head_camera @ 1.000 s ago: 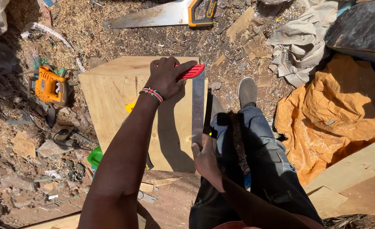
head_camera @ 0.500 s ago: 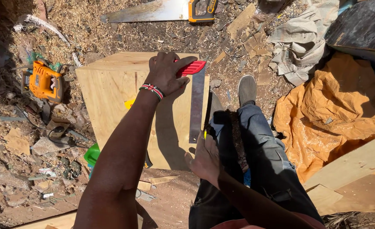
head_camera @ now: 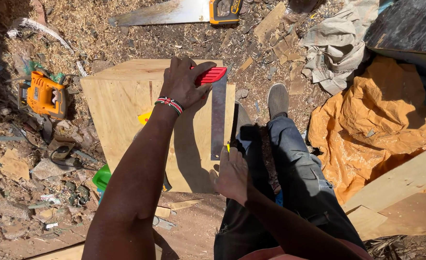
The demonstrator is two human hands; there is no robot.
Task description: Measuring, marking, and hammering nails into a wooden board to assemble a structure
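The left hand (head_camera: 184,84) lies spread, palm down, on the far part of a pale plywood board (head_camera: 121,101) that rests flat on the sawdust-covered ground. Its fingers press on the red handle (head_camera: 212,75) of a try square, and a beaded bracelet (head_camera: 169,103) circles the wrist. From that handle the square's grey metal blade (head_camera: 218,115) runs toward the person along the board's right side, lying flat on the wood and ending near the right hand.

The right hand (head_camera: 232,173) sits at the board's near right corner, fingers curled shut around a slim yellow pencil (head_camera: 228,147) — only its tip shows above the knuckles, just beside the blade's near end. Whether the tip touches the wood cannot be told.

The person's 2 legs, in dark jeans (head_camera: 295,168), stretch out to the right of the board, with a grey shoe (head_camera: 277,100) well beyond the right hand. A small yellow object (head_camera: 144,117) peeks out from under the left forearm on the board, and something green (head_camera: 102,177) lies at the board's near left edge.

About the work — a handsaw (head_camera: 167,13) with a yellow and black grip lies at the top of the view, well apart from the board. An orange power tool (head_camera: 44,95) sits in the rubble to the left. To the right are a crumpled orange tarp (head_camera: 377,125), a grey cloth (head_camera: 338,45) and pale wooden offcuts (head_camera: 406,192).
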